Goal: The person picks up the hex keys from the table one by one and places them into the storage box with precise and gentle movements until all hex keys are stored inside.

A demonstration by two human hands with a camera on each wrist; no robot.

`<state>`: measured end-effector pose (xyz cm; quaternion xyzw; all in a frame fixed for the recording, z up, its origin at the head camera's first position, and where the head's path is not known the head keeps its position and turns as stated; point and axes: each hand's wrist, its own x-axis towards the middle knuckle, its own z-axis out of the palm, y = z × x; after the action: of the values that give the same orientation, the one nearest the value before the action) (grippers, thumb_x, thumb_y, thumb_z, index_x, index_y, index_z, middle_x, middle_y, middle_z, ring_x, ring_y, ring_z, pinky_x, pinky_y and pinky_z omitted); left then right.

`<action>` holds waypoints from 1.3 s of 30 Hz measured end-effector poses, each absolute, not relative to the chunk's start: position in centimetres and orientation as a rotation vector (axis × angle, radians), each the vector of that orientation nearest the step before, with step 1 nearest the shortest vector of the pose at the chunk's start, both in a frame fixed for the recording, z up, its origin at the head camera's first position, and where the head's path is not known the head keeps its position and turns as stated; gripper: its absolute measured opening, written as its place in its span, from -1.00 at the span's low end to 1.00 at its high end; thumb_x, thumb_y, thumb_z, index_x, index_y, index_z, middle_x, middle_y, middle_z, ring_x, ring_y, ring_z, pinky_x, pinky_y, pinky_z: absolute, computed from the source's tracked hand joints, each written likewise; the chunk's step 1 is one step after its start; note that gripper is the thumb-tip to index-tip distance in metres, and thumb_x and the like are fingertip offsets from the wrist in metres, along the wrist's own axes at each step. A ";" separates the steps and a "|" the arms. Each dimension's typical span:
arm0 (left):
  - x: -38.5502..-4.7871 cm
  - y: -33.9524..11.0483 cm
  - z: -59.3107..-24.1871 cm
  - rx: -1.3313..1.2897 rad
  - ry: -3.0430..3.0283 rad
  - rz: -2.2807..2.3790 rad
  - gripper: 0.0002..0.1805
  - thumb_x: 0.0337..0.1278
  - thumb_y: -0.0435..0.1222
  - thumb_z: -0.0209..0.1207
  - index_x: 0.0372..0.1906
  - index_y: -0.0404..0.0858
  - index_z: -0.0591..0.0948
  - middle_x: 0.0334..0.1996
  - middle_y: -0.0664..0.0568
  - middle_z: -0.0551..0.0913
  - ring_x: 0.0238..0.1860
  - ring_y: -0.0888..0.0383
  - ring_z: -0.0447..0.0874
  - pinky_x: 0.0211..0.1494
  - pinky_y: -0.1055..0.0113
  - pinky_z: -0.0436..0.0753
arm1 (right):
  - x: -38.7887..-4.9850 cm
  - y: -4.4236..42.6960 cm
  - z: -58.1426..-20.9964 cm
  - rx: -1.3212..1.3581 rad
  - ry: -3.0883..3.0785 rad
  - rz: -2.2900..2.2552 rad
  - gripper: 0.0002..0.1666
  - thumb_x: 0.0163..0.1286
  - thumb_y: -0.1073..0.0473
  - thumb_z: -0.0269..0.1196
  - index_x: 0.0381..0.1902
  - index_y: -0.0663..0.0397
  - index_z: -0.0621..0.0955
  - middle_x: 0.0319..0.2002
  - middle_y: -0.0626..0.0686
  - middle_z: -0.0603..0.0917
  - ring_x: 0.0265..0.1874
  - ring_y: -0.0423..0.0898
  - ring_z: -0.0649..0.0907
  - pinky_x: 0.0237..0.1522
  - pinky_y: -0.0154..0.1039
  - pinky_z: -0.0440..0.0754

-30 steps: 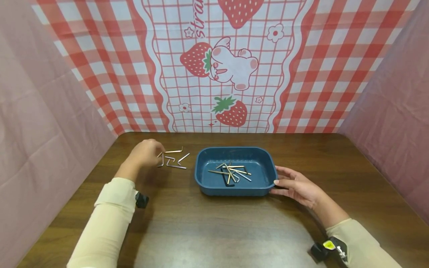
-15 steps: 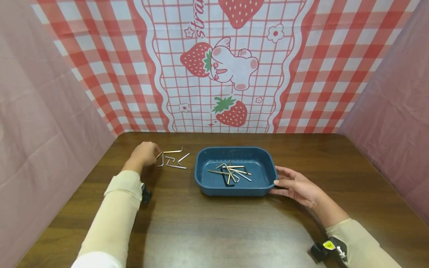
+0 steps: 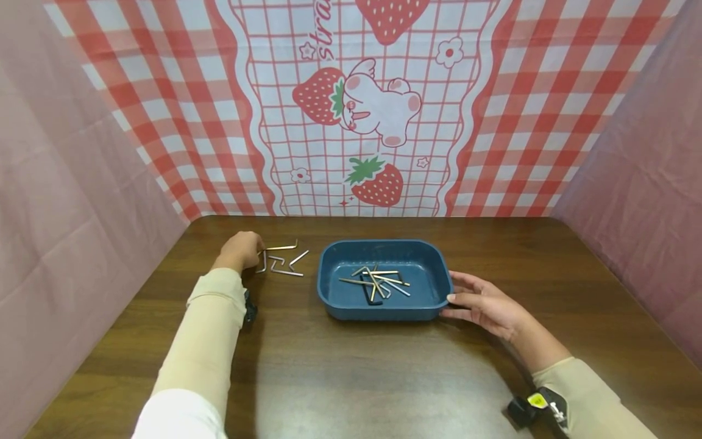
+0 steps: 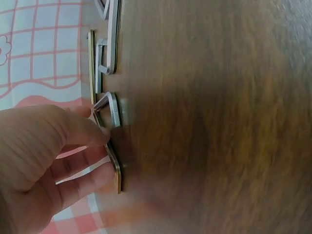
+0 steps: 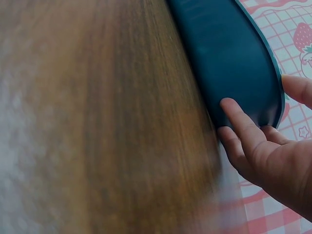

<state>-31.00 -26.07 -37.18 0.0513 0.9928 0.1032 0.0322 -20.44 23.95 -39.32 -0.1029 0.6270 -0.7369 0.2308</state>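
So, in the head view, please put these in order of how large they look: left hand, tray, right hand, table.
1. Table
2. Tray
3. Right hand
4. Left hand
The left hand is farther away, its fingers partly hidden, so the true hand sizes are unsure.

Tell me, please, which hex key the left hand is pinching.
The gold hex key lowest in the left wrist view, held by the left hand; the gold key and silver keys above it are ungripped.
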 end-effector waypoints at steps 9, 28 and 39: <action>-31.0 -25.9 -37.5 0.110 3.026 0.280 -0.55 -0.12 -0.47 0.19 0.02 -0.31 0.65 0.01 -0.28 0.63 -0.02 -0.22 0.60 -0.15 -0.08 0.60 | -20.5 23.9 -39.3 -0.290 1.715 -2.028 -0.13 0.41 0.39 0.10 0.48 0.40 -0.13 0.39 0.48 0.03 -0.03 0.04 0.65 0.08 0.06 0.53; -30.2 -26.2 -35.6 0.180 3.040 0.231 -0.52 -0.39 -0.49 0.30 -0.11 -0.25 0.67 -0.11 -0.22 0.66 -0.17 -0.14 0.59 -0.25 -0.06 0.59 | -20.4 24.0 -39.5 -0.288 1.712 -2.030 -0.13 0.41 0.39 0.10 0.48 0.41 -0.12 0.37 0.47 0.06 0.01 0.08 0.63 0.09 0.06 0.52; -29.1 -25.6 -34.7 0.251 3.036 0.205 -0.53 -0.45 -0.51 0.32 -0.19 -0.18 0.68 -0.27 -0.10 0.64 -0.27 -0.05 0.55 -0.38 0.05 0.55 | -20.4 24.0 -39.3 -0.289 1.722 -2.029 -0.13 0.42 0.39 0.10 0.48 0.41 -0.12 0.38 0.49 0.04 -0.03 0.03 0.65 0.08 0.06 0.53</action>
<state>-29.12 -25.62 -34.72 0.0822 0.9934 0.0670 0.0442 -20.37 23.99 -39.32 -0.1050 0.6260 -0.7377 0.2301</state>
